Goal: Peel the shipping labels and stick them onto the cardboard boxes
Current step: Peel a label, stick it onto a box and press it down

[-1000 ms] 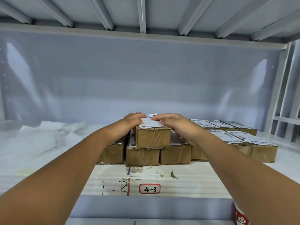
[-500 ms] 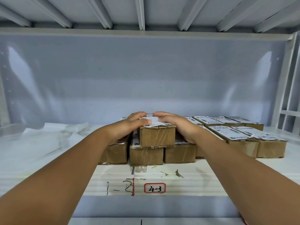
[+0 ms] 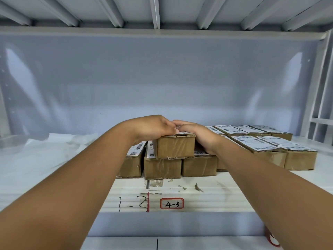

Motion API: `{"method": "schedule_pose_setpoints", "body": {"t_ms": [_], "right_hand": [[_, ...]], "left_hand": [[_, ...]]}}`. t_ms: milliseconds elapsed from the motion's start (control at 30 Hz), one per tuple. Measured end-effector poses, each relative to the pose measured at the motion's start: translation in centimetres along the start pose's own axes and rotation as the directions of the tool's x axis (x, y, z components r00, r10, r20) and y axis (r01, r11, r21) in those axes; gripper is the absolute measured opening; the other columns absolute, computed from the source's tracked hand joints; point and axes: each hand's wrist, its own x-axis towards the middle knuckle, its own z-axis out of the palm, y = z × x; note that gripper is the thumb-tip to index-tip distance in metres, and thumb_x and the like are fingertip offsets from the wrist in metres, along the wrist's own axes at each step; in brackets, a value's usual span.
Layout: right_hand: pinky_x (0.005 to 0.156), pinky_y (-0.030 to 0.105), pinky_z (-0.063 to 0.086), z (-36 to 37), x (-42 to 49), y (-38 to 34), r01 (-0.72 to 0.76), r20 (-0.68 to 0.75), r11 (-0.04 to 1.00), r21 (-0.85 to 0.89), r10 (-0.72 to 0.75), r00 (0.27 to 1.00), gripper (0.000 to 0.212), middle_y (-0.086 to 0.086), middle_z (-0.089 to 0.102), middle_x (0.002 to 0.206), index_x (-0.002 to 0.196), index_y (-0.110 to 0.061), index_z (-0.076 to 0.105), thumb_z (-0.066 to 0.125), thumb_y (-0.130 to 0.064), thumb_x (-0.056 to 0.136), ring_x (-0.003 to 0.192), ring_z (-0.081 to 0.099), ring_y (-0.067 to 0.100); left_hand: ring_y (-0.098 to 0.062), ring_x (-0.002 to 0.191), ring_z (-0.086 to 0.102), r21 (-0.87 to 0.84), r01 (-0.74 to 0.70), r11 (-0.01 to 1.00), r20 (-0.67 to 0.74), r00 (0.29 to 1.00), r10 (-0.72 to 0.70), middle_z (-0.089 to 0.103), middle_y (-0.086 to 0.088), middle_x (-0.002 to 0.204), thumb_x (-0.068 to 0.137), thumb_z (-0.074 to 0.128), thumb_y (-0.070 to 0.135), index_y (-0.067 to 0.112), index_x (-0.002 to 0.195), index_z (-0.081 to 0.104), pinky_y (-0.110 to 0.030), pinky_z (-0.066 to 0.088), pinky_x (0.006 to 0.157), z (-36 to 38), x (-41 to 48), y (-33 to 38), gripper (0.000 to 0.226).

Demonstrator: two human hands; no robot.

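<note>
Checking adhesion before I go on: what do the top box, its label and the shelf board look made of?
Top box: brown cardboard, matte and creased, with glossy clear tape at its lower edge.
Label: thin white paper by the look; only its front edge shows.
Shelf board: white, smooth, faintly ribbed along the front; painted metal or plastic, cannot tell which.

"4-3" on red-bordered sticker (image 3: pixel 171 203), shelf edge (image 3: pixel 216 201); box labels (image 3: pixel 252 143) print illegible.

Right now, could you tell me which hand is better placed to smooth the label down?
Probably the right hand: it lies flat across the label and top box; the left hand only touches one end.
</note>
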Motion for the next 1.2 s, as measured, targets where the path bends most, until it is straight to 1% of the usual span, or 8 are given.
{"method": "schedule_pose_setpoints", "body": {"t_ms": [133,267,567,733,900,1000,1133,1200], "right_hand": [[0.083,0.024,0.047,0.0,-0.2,-0.1,-0.007,0.006,1.0,0.03,0.007,1.0,0.025,0.003,0.062,0.125,0.115,-0.023,0.062,0.05,-0.019,0.094,0.102,0.061,0.013],[0.078,0.021,0.049,-0.1,-0.1,0.1,-0.003,-0.006,0.999,0.05,0.003,1.0,0.032,-0.002,0.067,0.117,0.111,-0.026,0.064,0.06,-0.028,0.08,0.099,0.064,0.012],[0.104,0.037,0.04,-0.2,-0.4,0.1,0.046,0.016,0.999,0.014,-0.046,0.999,0.033,0.01,0.06,0.13,0.124,-0.015,0.063,0.044,-0.022,0.097,0.116,0.058,0.022],[0.095,0.039,0.043,0.0,-0.8,-0.3,0.03,0.004,0.999,0.042,-0.03,1.0,0.047,0.018,0.062,0.12,0.124,-0.004,0.058,0.054,-0.028,0.083,0.1,0.06,0.022],[0.09,0.031,0.048,-0.3,-0.8,-0.2,0.015,-0.003,0.997,0.072,-0.015,1.0,0.029,0.008,0.063,0.116,0.116,-0.009,0.065,0.048,-0.018,0.094,0.097,0.063,0.017],[0.082,0.025,0.051,-0.2,-0.6,-0.2,-0.01,-0.01,0.997,0.079,0.011,1.0,0.019,0.0,0.062,0.123,0.102,-0.023,0.071,0.056,-0.025,0.091,0.101,0.064,0.012],[0.107,0.037,0.039,-0.2,-0.6,-0.1,0.013,-0.031,1.0,0.007,-0.013,0.999,0.047,-0.004,0.05,0.142,0.108,-0.034,0.069,0.067,-0.045,0.063,0.127,0.049,0.017],[0.112,0.038,0.034,-0.1,-0.8,-0.2,0.006,-0.044,1.0,-0.004,-0.007,0.999,0.051,-0.006,0.049,0.142,0.117,-0.033,0.063,0.064,-0.041,0.066,0.13,0.046,0.015]], "left_hand": [[-0.011,0.118,0.052,-0.056,0.015,0.998,0.028,1.0,-0.013,0.061,0.006,0.122,0.095,0.052,0.03,0.018,0.109,0.067,-0.027,0.033,0.105,-0.1,-0.4,0.4,0.023],[-0.01,0.115,0.052,-0.047,0.042,0.998,0.008,0.999,-0.042,0.06,0.009,0.119,0.094,0.053,0.037,0.024,0.111,0.066,-0.026,0.034,0.104,0.5,-0.4,0.9,0.026],[-0.019,0.108,0.056,0.276,0.148,0.95,-0.138,0.984,-0.113,0.062,-0.001,0.117,0.082,0.056,0.061,0.016,0.118,0.063,-0.034,0.043,0.098,0.9,0.8,3.0,0.058],[-0.02,0.101,0.058,0.281,0.167,0.945,-0.202,0.973,-0.111,0.062,-0.004,0.111,0.075,0.06,0.066,0.011,0.113,0.063,-0.033,0.048,0.09,1.5,1.1,3.6,0.067],[-0.018,0.099,0.059,0.261,0.17,0.95,-0.211,0.971,-0.116,0.063,0.0,0.107,0.072,0.059,0.07,0.016,0.108,0.066,-0.034,0.049,0.091,1.6,0.9,3.1,0.065],[-0.016,0.113,0.053,0.236,0.131,0.963,-0.132,0.986,-0.102,0.058,0.004,0.125,0.078,0.054,0.068,0.026,0.119,0.062,-0.031,0.041,0.101,1.5,0.4,2.8,0.06],[-0.006,0.129,0.033,0.161,0.132,0.978,0.115,0.982,-0.151,0.034,0.016,0.144,0.087,0.043,0.062,0.033,0.14,0.038,-0.022,0.023,0.103,0.3,-0.2,2.2,0.061],[-0.006,0.137,0.019,0.158,0.199,0.967,0.153,0.963,-0.224,0.021,0.015,0.151,0.08,0.044,0.067,0.032,0.147,0.022,-0.027,0.016,0.108,-0.1,-0.1,1.9,0.079]]}}
